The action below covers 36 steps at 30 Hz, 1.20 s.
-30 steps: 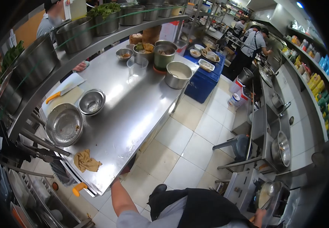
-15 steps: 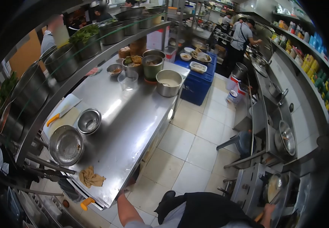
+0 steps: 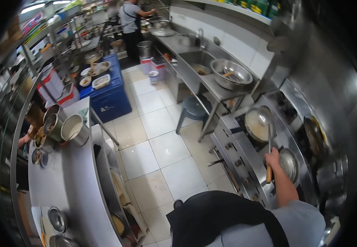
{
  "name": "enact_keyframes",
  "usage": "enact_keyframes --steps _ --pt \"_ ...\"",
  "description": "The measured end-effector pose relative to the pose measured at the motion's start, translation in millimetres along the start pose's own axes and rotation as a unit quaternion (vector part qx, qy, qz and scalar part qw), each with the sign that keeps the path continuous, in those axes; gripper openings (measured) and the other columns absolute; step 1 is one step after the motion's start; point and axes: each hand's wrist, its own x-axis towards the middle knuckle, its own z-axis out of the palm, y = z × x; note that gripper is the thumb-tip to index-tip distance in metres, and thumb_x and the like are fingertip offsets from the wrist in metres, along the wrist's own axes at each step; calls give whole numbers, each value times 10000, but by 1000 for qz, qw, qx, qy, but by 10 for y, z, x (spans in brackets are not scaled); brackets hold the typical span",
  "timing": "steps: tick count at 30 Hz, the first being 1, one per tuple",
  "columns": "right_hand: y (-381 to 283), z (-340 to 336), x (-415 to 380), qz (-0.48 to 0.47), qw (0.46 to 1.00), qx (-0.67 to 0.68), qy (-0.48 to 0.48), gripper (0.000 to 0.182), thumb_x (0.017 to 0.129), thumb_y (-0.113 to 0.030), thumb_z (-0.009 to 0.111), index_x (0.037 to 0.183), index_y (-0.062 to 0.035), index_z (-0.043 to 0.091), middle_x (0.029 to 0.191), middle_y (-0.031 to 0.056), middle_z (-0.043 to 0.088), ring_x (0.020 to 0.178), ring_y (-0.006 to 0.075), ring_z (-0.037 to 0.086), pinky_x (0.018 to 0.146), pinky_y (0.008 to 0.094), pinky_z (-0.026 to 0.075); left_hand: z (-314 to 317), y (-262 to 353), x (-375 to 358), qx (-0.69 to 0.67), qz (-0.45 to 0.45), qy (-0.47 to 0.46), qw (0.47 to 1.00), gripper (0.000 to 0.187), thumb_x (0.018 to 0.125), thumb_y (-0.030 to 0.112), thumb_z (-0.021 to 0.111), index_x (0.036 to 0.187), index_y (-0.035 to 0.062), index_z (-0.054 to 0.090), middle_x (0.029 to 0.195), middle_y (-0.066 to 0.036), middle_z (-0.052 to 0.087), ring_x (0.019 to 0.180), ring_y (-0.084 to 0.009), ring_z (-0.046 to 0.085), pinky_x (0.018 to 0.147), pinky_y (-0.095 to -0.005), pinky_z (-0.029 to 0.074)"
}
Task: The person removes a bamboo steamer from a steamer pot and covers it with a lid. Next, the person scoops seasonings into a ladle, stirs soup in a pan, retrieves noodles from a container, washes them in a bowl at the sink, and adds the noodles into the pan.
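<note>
My right hand (image 3: 272,157) is wrapped round the handle of a ladle (image 3: 269,142), just above its wooden end. The ladle's bowl rests in a pan (image 3: 257,131) of pale liquid on the stove (image 3: 244,156). Beside my hand, to its right, are round metal lids or pans (image 3: 287,164). My left hand is out of the frame.
A grey stool (image 3: 196,108) stands on the tiled floor left of the stove. Behind it is a sink counter (image 3: 205,82) with a large metal bowl (image 3: 231,74). The steel worktable (image 3: 73,177) and a blue cooler (image 3: 111,99) are at left. A person (image 3: 130,24) stands far back.
The view has swung right toward the stove. My right hand and the ladle now show fully over the stove. My left hand, earlier near the worktable's edge, has left the view.
</note>
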Motion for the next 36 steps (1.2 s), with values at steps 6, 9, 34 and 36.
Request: enact_keyframes --steps 6,9,34,36 --pt "302 -5 94 -4 999 -34 -9 256 681 -76 613 910 37 591 816 238 637 794 399 649 733 453 508 95 -10 -63 -24 6 -35 999 380 916 266 460 1148 24 639 1099 -130 648 974 -283 597 898 -395 459" --pt "-51 -270 -29 44 998 -18 -45 254 676 -80 619 892 50 587 807 247 632 798 406 649 731 453 509 122 -104 -63 -34 -8 -49 998 377 917 261 459 1145 21 640 1094 -128 649 967 -279 597 893 -391 460" --pt "328 205 323 -94 995 -40 8 197 674 -34 618 840 44 547 664 189 591 522 331 627 478 440 501 121 -274 2 -59 -44 -78 994 355 928 220 447 1118 -1 650 1050 -112 656 911 -245 599 854 -364 471" --pt "343 210 311 -90 995 -38 19 199 670 -37 618 841 40 551 665 191 590 528 332 627 491 443 503 100 -271 0 -58 -45 -79 994 354 929 217 446 1116 -2 651 1046 -111 657 906 -243 599 851 -362 472"
